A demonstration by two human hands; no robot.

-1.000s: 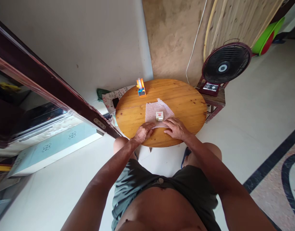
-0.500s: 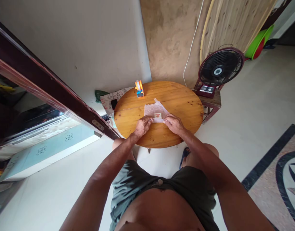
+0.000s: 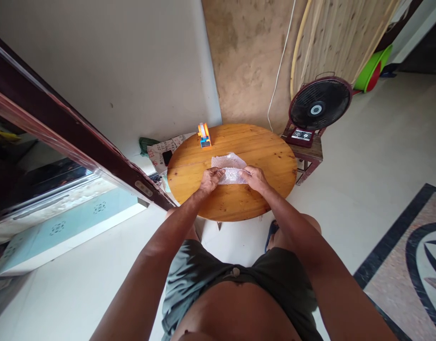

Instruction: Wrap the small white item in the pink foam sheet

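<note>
A sheet of bubble wrap [image 3: 232, 176] lies on the round wooden table [image 3: 189, 189], its near part folded up and over toward the far side. My left hand [image 3: 211, 179] pinches the folded edge at its left end. At the right end, my right hand [image 3: 255, 179] grips the same edge between thumb and fingers. The small white box is covered by the folded layer and does not show now. Beyond the fold, the far part of the sheet rests flat on the wood.
An orange and blue tape dispenser [image 3: 204, 135] stands at the table's far left. To the right, a dark fan [image 3: 319, 106] sits on a wooden stool [image 3: 312, 150]. A dark phone [image 3: 167, 157] rests on a printed sack [image 3: 156, 154] left of the table.
Both hands have lifted the near edge of the bubble wrap and brought it away from me over the small white box, which is now hidden. The view has shifted slightly.
</note>
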